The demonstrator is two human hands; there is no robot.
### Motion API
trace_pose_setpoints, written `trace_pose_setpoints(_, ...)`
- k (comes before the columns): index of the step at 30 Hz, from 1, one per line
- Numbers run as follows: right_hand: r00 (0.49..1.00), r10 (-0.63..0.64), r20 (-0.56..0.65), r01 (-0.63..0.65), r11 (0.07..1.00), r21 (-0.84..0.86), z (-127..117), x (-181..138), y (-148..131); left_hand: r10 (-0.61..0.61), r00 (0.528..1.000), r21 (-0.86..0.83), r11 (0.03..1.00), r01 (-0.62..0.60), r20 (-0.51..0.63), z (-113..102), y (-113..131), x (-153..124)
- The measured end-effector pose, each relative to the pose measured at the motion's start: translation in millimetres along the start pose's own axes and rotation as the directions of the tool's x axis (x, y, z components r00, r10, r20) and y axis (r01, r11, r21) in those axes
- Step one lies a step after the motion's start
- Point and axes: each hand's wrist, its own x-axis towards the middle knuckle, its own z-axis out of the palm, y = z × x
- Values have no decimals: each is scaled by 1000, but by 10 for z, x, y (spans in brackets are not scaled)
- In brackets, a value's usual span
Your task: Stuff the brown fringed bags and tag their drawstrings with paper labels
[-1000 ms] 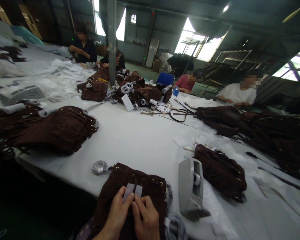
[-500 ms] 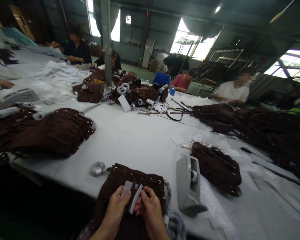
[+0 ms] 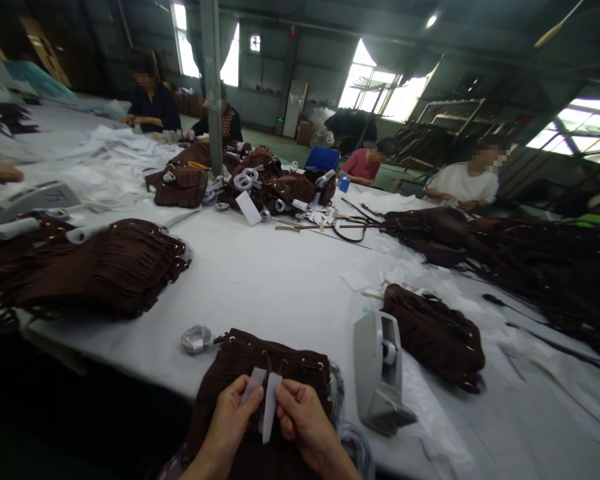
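Two hands [image 3: 230,415], closed in pinches, each grip a flat pale strip [image 3: 271,412] over a pleated, gold-eyeleted brown bag [image 3: 240,361].

Matt cloth, shiny metal, smooth plastic

The bag [image 3: 230,368] looks like matt, suede-like cloth in soft creases, its eyelets [image 3: 321,365] glossy metal. The strips [image 3: 271,408] look smooth, pale and dull, paper or thin foam. The dispenser [image 3: 366,373] seems smooth satin plastic; the table [image 3: 280,283] is matt and smooth; the pole [image 3: 213,100] looks like painted metal.

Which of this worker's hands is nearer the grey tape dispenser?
Right. The right hand pinches a pale strip left of the dispenser, not touching it; the left hand is farther left.
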Motion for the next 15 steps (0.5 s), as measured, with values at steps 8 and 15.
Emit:
trace_pose_setpoints(8, 1000, -3, -20, -3, 960, -278, 44, 56, -100, 154, 987, 172, 975, -143, -54, -38, 7, 20)
trace_pose_setpoints(15, 959, -116, -257, 19, 936, -351, 154, 135, 73, 157, 987, 245, 958, -147, -24, -27, 13, -71)
